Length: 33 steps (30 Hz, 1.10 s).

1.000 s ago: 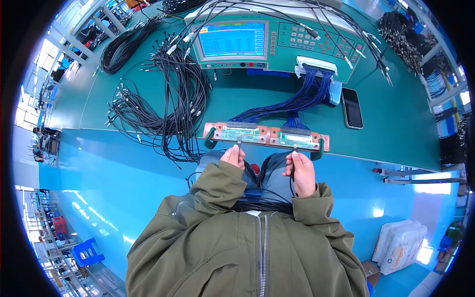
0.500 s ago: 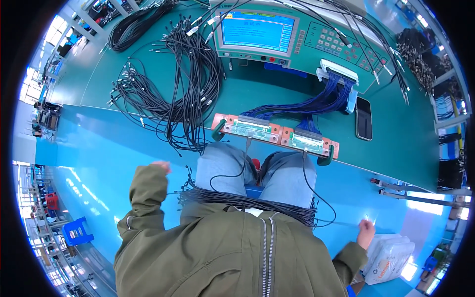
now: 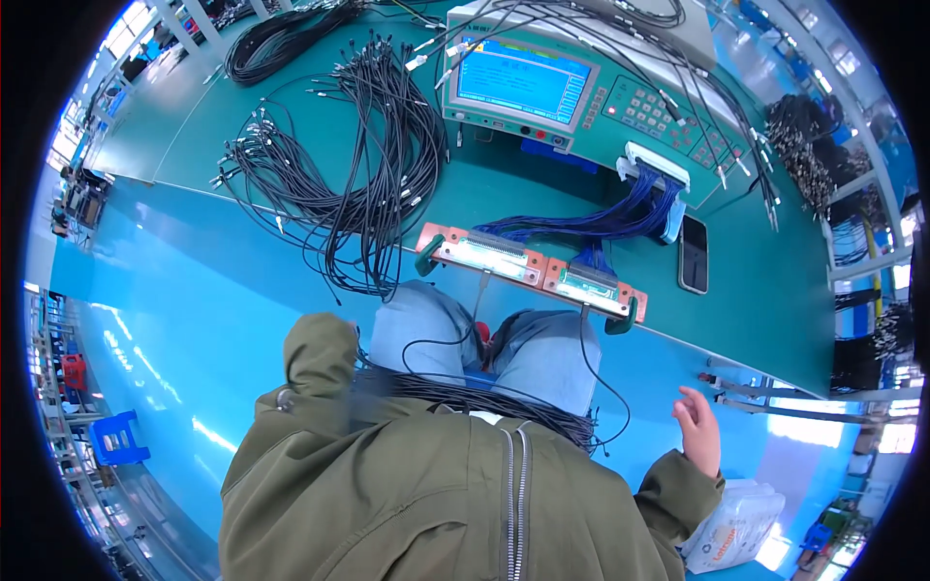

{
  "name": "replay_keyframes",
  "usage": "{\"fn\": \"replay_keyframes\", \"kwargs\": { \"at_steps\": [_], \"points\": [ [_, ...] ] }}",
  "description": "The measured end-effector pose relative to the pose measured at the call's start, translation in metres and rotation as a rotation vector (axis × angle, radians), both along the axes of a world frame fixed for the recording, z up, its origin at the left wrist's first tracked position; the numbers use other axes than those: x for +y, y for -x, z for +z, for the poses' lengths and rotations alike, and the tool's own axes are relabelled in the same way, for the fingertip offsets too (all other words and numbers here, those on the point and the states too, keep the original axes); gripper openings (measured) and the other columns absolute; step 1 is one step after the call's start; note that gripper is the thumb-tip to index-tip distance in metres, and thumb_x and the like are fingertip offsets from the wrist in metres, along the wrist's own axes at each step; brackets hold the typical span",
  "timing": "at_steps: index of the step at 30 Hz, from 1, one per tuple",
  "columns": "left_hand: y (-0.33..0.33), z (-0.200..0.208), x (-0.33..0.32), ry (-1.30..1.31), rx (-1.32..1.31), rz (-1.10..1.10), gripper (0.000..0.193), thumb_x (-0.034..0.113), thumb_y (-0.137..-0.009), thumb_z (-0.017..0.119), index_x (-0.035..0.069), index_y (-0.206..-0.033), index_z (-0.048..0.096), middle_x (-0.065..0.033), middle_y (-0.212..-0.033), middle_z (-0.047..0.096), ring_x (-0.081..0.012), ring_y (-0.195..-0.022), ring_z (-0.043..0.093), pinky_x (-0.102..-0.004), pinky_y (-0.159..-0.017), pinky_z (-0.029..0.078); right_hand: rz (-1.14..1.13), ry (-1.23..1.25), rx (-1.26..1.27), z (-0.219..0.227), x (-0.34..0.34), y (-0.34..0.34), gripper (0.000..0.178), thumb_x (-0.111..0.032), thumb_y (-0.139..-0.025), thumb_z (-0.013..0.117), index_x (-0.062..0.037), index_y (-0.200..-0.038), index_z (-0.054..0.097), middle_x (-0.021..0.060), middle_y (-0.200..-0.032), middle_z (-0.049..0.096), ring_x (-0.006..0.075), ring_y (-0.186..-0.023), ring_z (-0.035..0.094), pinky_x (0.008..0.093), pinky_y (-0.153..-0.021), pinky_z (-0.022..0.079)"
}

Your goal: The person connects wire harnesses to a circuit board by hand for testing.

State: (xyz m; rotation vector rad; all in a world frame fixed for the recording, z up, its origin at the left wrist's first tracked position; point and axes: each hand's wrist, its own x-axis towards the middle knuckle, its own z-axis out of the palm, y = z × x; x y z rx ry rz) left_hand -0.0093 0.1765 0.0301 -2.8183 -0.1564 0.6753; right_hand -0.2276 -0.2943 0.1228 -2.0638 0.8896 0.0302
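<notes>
My right hand (image 3: 699, 433) is raised off to the right of my lap, fingers apart and holding nothing. Only the olive sleeve (image 3: 320, 351) of my left arm shows clearly, beside the left end of the black cable bundle (image 3: 484, 395) across my lap; the left hand is hidden or smeared. One black cable (image 3: 608, 378) is joined to the right connector board (image 3: 588, 285) of the fixture. Another cable (image 3: 431, 342) runs up to the left connector board (image 3: 491, 258). Both boards sit in copper-coloured bars at the table edge, with dark green handles at the ends.
Behind the fixture stands a tester (image 3: 601, 116) with a lit blue screen, linked by blue wires (image 3: 620, 221). A phone (image 3: 694, 254) lies on the green table at right. Black cable piles (image 3: 387, 165) hang over the edge at left. A white plastic bag (image 3: 734, 528) is low at right.
My right hand has risen and its pinched fingers have spread apart. My left arm has moved right toward the lap bundle, its hand dropping from sight. The view has shifted slightly.
</notes>
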Motion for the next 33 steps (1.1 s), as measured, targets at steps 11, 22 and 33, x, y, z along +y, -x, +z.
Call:
{"fn": "replay_keyframes", "kwargs": {
  "at_steps": [11,22,33],
  "points": [
    [-0.019,-0.069,0.067,1.408,0.156,1.100,0.056,0.059,-0.076,0.044,0.005,-0.082,0.060,-0.0051,-0.071,0.059,-0.0129,-0.051,0.047,-0.0284,-0.049,0.040,0.162,-0.162,-0.073,0.010,0.035,-0.022,0.030,-0.002,-0.077,0.050,-0.0020,-0.106,0.049,0.0086,-0.089,0.056,0.0157,-0.078,0.052,0.0232,-0.071,0.042],
    [-0.019,-0.118,-0.057,2.716,0.454,1.474,0.027,0.032,-0.084,0.044,0.008,-0.074,0.049,-0.0019,-0.060,0.049,-0.0123,-0.050,0.041,-0.0248,-0.045,0.034,1.004,-0.270,-0.142,0.011,0.126,-0.090,0.035,-0.007,-0.075,0.055,-0.0014,-0.109,0.047,0.0101,-0.098,0.054,0.0185,-0.085,0.052,0.0276,-0.076,0.041],
    [0.050,0.061,-0.099,2.159,-0.103,-0.464,0.020,-0.003,-0.070,0.046,0.001,-0.085,0.059,-0.0098,-0.080,0.055,-0.0185,-0.073,0.049,-0.0263,-0.066,0.040,0.675,-1.512,-0.937,0.000,0.183,-0.129,0.035,-0.035,-0.088,0.034,-0.0051,-0.096,0.052,0.0142,-0.108,0.049,0.0261,-0.108,0.041,0.0366,-0.095,0.026]
  ]
}}
